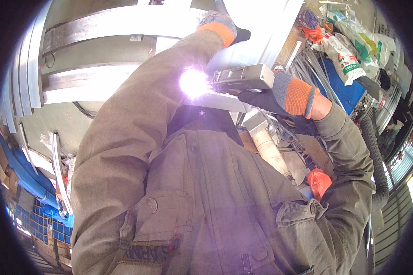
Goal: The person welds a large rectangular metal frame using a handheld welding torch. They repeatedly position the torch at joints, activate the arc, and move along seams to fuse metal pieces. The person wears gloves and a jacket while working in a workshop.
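Note:
My right hand (287, 94), in a grey and orange work glove with dark fingers, is wrapped around a boxy grey metal welding gun (247, 77). A white-violet glare (193, 84) burns at the gun's left end and hides its tip and the spot it meets. Farther off, my left hand (220, 26), gloved alike, rests on a bright metal sheet (257, 32). Its thumb sticks out to the right and a finger points away from me; the other fingers are lost in the overexposure. My left forearm crosses the metalwork just beyond the glare.
Long metal bars (94, 25) span the far left, with upright strips (30, 68) beside them. White sacks (344, 57), thin metal lengths and a blue panel (339, 87) crowd the right. A corrugated hose (371, 151) hangs by my right arm, near a red bag (318, 183).

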Action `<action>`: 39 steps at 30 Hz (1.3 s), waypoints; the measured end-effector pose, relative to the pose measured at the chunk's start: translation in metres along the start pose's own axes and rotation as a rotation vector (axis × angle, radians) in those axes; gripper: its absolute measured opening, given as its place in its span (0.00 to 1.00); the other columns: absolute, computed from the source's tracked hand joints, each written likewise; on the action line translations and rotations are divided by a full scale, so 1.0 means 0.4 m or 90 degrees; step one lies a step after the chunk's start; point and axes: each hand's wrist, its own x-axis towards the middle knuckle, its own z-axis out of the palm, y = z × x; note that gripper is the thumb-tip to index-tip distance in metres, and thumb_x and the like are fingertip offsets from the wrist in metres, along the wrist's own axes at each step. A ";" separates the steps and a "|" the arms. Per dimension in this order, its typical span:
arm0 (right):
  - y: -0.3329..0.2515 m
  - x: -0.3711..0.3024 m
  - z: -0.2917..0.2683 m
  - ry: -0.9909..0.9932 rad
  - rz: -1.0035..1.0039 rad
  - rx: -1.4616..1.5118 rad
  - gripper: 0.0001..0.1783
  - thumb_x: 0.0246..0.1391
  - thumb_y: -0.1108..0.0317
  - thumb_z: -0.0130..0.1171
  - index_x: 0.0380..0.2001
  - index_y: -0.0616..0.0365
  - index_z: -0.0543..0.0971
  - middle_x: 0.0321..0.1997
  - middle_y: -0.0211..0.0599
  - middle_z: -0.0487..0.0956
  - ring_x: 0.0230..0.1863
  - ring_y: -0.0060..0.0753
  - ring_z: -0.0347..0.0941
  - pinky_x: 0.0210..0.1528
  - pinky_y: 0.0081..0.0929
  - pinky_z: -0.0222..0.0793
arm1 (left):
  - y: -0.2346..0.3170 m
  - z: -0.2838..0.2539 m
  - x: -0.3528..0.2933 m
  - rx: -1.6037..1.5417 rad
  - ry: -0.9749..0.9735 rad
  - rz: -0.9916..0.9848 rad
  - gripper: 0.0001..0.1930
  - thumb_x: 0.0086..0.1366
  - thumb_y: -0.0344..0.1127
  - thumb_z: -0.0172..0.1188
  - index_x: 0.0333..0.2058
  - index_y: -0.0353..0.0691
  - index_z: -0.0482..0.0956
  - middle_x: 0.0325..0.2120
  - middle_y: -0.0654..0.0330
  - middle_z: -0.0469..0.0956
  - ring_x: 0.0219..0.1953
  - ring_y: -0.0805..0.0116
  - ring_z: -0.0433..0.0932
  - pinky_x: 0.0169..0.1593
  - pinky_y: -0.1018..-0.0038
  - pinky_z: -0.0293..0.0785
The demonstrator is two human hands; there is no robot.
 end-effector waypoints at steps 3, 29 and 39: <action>0.002 -0.002 -0.001 0.007 -0.017 0.005 0.28 0.70 0.42 0.65 0.64 0.45 0.84 0.43 0.44 0.92 0.42 0.47 0.90 0.46 0.39 0.84 | 0.004 -0.008 -0.009 0.020 0.011 0.006 0.61 0.60 0.57 0.76 0.79 0.35 0.47 0.67 0.35 0.74 0.68 0.33 0.79 0.71 0.47 0.80; 0.016 -0.034 -0.013 0.016 -0.035 0.028 0.25 0.71 0.48 0.66 0.63 0.48 0.85 0.46 0.44 0.92 0.45 0.43 0.90 0.48 0.37 0.83 | 0.010 -0.036 -0.032 0.046 -0.033 -0.021 0.63 0.59 0.59 0.76 0.80 0.35 0.46 0.68 0.37 0.75 0.69 0.35 0.78 0.72 0.48 0.78; 0.019 -0.049 -0.014 0.020 -0.041 0.040 0.24 0.71 0.50 0.67 0.63 0.48 0.85 0.47 0.44 0.92 0.45 0.43 0.90 0.48 0.37 0.83 | 0.012 -0.039 -0.032 0.053 -0.032 -0.025 0.64 0.59 0.60 0.76 0.80 0.35 0.46 0.69 0.37 0.75 0.69 0.35 0.78 0.73 0.48 0.78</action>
